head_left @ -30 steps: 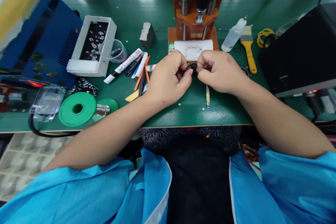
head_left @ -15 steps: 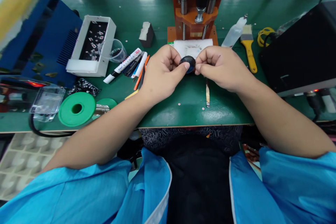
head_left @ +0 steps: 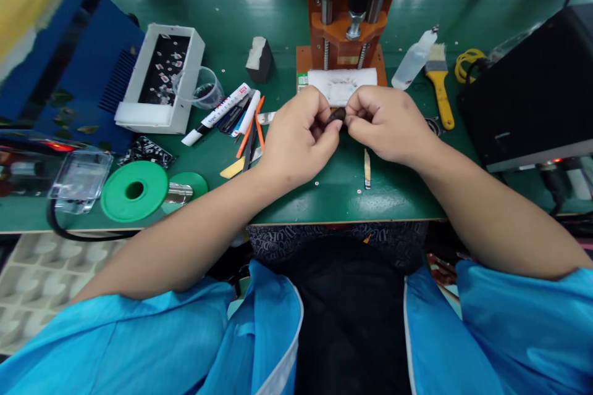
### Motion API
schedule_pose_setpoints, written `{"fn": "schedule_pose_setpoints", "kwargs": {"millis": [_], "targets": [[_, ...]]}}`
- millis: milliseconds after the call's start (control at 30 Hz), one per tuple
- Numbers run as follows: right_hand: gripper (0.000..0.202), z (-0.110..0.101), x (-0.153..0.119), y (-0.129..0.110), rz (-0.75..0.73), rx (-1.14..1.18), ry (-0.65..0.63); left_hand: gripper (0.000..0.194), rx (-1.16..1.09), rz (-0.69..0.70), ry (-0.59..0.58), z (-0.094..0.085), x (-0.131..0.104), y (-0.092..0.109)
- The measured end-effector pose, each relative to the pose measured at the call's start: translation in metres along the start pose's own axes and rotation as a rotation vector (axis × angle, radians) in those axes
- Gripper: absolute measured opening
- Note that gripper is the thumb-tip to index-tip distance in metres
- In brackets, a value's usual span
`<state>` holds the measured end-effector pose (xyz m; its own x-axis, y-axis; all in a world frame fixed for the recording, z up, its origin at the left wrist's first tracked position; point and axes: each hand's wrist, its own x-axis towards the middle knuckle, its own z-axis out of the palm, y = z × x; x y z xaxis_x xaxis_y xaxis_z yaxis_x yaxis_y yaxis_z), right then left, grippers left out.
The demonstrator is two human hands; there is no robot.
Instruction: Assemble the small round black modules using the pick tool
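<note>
A shiny green table carries a long white box, a round green plastic spool, a clear plastic bottle and a yellow-handled brush.

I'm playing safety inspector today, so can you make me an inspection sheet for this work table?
Surface: green table, shiny, with tiny bits scattered on it.
Job's things: small dark piece, up between the hands, partly hidden by fingers.
Clutter: pens, clear cup, white box of bits and green spool at left; bottle and yellow brush at right.
Hands: left hand pinches the piece; right hand is at its other edge, grip unclear.
Cables: black cable curves near the table's front left edge.
Surroundings: orange press behind the hands, blue box at left, black box at right.
</note>
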<state>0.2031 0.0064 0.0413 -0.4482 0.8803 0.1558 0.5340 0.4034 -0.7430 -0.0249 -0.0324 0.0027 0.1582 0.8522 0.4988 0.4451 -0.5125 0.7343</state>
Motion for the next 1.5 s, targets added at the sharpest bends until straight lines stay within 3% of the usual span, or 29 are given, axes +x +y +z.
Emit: {"fn": "schedule_pose_setpoints", "kwargs": {"millis": [267,500,800,1133,1267,1500], "targets": [[0.020,0.005,0.000,-0.001,-0.040,-0.095,0.009,0.038,0.230,0.104,-0.056,-0.002,-0.005,0.002],[0.024,0.002,0.000,-0.006,-0.005,-0.036,0.013,0.036,0.220,0.095,-0.047,-0.003,-0.004,0.000],[0.032,-0.006,0.003,-0.012,0.100,0.107,0.010,0.043,-0.164,-0.137,0.032,-0.004,0.010,-0.009],[0.035,-0.009,0.002,-0.007,0.075,0.598,0.090,0.045,-0.369,-0.334,0.051,-0.006,0.016,-0.010],[0.035,-0.008,0.003,-0.005,0.121,0.571,0.114,0.047,-0.482,-0.397,0.032,-0.008,0.016,-0.007],[0.025,-0.006,0.003,-0.005,0.198,0.548,0.016,0.068,-0.652,-0.481,-0.032,-0.012,0.016,-0.001]]}}
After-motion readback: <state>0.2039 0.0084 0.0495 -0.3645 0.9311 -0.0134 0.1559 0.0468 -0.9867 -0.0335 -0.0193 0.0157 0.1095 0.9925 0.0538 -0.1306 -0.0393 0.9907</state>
